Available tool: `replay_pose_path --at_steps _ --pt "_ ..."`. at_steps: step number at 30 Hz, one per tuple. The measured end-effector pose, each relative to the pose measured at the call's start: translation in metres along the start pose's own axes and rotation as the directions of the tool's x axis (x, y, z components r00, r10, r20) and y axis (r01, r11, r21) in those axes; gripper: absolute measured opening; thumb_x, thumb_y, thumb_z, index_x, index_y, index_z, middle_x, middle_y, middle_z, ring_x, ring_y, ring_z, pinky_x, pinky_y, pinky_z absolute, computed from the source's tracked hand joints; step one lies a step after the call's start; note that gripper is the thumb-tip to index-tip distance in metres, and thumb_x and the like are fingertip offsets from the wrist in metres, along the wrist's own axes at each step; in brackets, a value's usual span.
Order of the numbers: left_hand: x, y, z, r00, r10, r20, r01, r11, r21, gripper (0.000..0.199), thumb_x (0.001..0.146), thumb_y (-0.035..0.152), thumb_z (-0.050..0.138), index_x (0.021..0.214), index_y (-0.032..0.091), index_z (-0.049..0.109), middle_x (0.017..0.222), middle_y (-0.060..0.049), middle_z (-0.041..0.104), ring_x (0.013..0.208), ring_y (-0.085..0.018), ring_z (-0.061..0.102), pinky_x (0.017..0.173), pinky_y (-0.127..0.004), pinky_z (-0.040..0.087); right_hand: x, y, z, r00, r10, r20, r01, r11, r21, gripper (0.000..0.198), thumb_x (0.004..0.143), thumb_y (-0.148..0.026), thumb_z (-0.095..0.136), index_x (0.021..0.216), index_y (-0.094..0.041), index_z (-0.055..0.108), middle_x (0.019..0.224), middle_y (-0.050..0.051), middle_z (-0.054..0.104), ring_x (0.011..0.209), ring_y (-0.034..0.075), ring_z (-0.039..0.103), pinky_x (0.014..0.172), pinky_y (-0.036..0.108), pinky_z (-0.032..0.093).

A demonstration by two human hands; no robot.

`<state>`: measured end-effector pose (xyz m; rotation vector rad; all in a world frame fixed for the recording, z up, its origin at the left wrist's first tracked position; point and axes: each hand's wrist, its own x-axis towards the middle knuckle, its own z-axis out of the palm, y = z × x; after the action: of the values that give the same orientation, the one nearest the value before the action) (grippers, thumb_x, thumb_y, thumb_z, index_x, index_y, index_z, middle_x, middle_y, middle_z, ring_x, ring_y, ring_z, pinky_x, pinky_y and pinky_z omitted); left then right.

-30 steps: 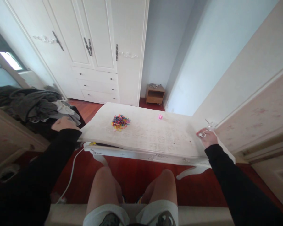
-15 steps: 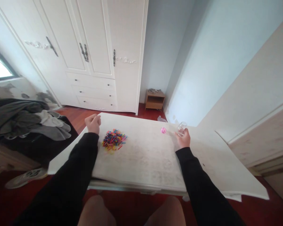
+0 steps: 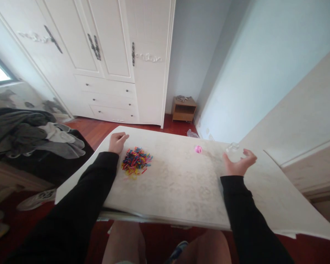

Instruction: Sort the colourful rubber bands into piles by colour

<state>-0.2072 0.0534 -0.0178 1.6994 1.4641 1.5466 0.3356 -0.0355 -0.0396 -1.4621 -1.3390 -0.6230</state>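
Observation:
On the white table (image 3: 178, 183) lies a pile of small, multicoloured stick-like pieces (image 3: 136, 161). Just to the left of this pile is my left hand (image 3: 117, 142), its fingers curled closed; whatever may be inside the curl is hidden. Over the right part of the table my right hand (image 3: 239, 163) is open, thumb and fingers spread apart. A clear glass-like jar (image 3: 233, 147) is just beyond the gap between them, its lower part hard to make out. Left of the jar sits a small round pink item (image 3: 198, 149), perhaps a lid.
A white wardrobe (image 3: 104, 82) stands beyond the table, with a small wooden nightstand (image 3: 183, 110) in the corner. Clothes (image 3: 30, 139) are heaped on the left. A clear plastic bag (image 3: 192, 134) shows past the table's far edge. A shoe (image 3: 37, 200) is on the red floor.
My right hand has let go of the clear jar and opened, shifting right. The left hand stays closed, now nearer the pile. The whole view has tilted and shifted slightly.

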Motion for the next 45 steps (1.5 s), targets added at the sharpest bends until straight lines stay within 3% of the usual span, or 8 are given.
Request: replay_pose_path --at_steps 2,5,11,18,22,30,37,45 --pt "0.003 -0.001 0.004 0.998 0.024 0.049 -0.024 1.000 -0.005 0.040 0.076 0.039 0.060 0.049 0.021 0.037 0.048 0.004 0.032 0.051 -0.011 0.030 0.055 -0.030 0.023 0.000 -0.030 0.001 0.990 -0.139 0.032 0.138 0.990 0.023 0.041 0.089 -0.039 0.061 0.124 -0.019 0.053 0.119 0.018 0.061 0.117 0.034 0.057 0.099 0.053 0.047" --pt "0.005 0.001 0.010 0.978 0.025 0.209 -0.025 1.000 -0.004 0.026 0.070 0.039 0.060 0.055 0.019 0.054 0.052 0.001 0.050 0.055 -0.014 0.044 0.058 -0.029 0.034 -0.007 -0.079 0.016 0.817 -0.335 0.470 0.319 0.941 0.115 0.024 0.093 -0.031 0.055 0.112 -0.022 0.067 0.129 0.013 0.067 0.130 0.033 0.052 0.109 0.050 0.042" --pt "0.002 0.009 0.015 0.915 0.010 0.404 -0.006 1.000 -0.011 0.024 0.067 0.040 0.061 0.065 0.017 0.069 0.067 -0.005 0.068 0.067 -0.019 0.059 0.063 -0.029 0.046 -0.016 -0.106 0.054 0.641 -0.094 0.762 0.241 0.967 -0.084 0.046 0.099 -0.041 0.046 0.136 -0.020 0.065 0.157 0.009 0.056 0.146 0.035 0.040 0.114 0.054 0.038" --pt "0.003 0.004 0.020 0.904 0.017 0.426 0.008 0.998 -0.057 0.021 0.067 0.037 0.063 0.062 0.017 0.068 0.055 0.001 0.059 0.055 -0.013 0.051 0.053 -0.024 0.038 -0.012 -0.095 0.057 0.703 0.046 0.710 0.235 0.927 -0.293 0.048 0.099 -0.043 0.045 0.120 -0.008 0.070 0.154 0.023 0.055 0.148 0.040 0.037 0.114 0.057 0.037" --pt "0.012 0.005 0.026 0.952 0.040 0.303 -0.004 0.993 -0.118 0.019 0.066 0.033 0.062 0.058 0.016 0.066 0.047 0.002 0.052 0.049 -0.011 0.045 0.051 -0.024 0.033 -0.012 -0.131 0.057 0.776 -0.153 0.612 0.282 0.952 -0.120 0.033 0.092 -0.029 0.055 0.114 -0.010 0.072 0.155 0.023 0.053 0.149 0.040 0.033 0.114 0.058 0.035" --pt "0.022 0.007 0.036 0.959 0.086 0.271 -0.027 0.977 -0.212 0.021 0.068 0.034 0.062 0.059 0.016 0.065 0.045 0.002 0.049 0.046 -0.011 0.042 0.050 -0.025 0.032 -0.030 -0.255 0.106 0.593 -0.482 0.645 0.066 0.827 0.558 0.018 0.088 -0.011 0.064 0.091 -0.018 0.080 0.096 0.009 0.074 0.098 0.023 0.061 0.095 0.038 0.047" --pt "0.016 0.011 0.035 0.878 0.044 0.476 0.025 0.990 -0.138 0.022 0.070 0.035 0.066 0.064 0.015 0.069 0.049 0.002 0.053 0.047 -0.011 0.045 0.050 -0.024 0.032 -0.039 -0.245 0.114 0.518 -0.510 0.687 -0.067 0.776 0.627 0.020 0.084 -0.004 0.068 0.093 -0.014 0.083 0.088 0.007 0.069 0.086 0.018 0.062 0.085 0.031 0.048" --pt "0.011 0.019 0.033 0.847 0.021 0.531 0.034 0.995 -0.094 0.022 0.071 0.035 0.065 0.066 0.014 0.069 0.049 0.002 0.051 0.043 -0.010 0.044 0.045 -0.024 0.030 -0.037 -0.249 0.110 0.524 -0.513 0.680 -0.097 0.757 0.646 0.014 0.079 -0.004 0.073 0.078 -0.016 0.079 0.081 0.003 0.065 0.079 0.015 0.061 0.079 0.028 0.047"
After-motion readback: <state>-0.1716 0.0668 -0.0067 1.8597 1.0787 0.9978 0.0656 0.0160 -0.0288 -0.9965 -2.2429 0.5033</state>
